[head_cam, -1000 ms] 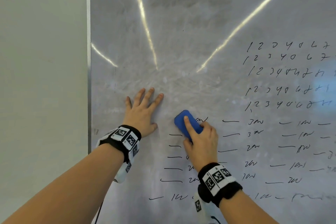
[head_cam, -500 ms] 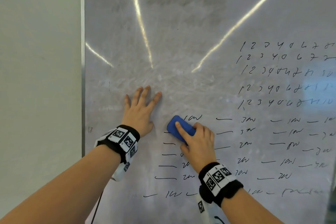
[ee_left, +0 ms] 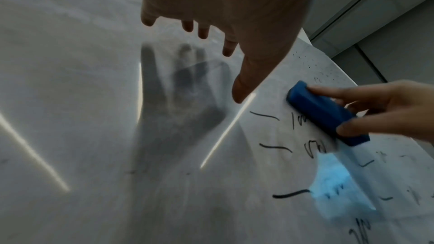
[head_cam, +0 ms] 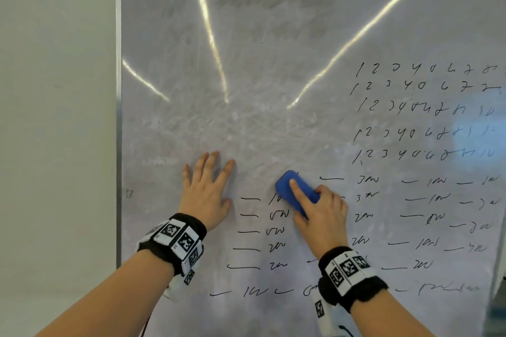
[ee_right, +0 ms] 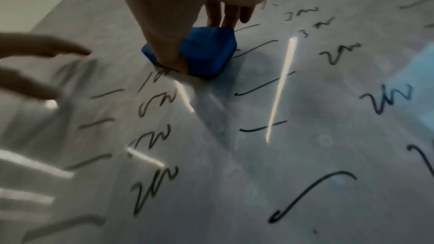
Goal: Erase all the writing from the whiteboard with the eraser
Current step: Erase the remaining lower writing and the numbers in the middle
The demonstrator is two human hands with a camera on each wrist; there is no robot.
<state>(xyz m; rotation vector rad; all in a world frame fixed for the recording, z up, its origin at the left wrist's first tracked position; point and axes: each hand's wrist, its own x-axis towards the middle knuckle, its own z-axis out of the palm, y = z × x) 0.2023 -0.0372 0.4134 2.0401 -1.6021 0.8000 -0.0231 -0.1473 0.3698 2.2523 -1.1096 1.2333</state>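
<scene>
My R hand (head_cam: 320, 216) grips blue eraser (head_cam: 297, 191) on whiteboard (head_cam: 260, 63); L hand (head_cam: 206, 191) flat, fingers spread, left of eraser. L wrist cam shows thumb clamping eraser's edge.

Left hand (head_cam: 207, 191) flat, fingers spread; right hand (head_cam: 321, 214) curled in a grip, index finger extended

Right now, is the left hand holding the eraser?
No, the left hand lies flat and open on the whiteboard, while the right hand grips the blue eraser.
</scene>
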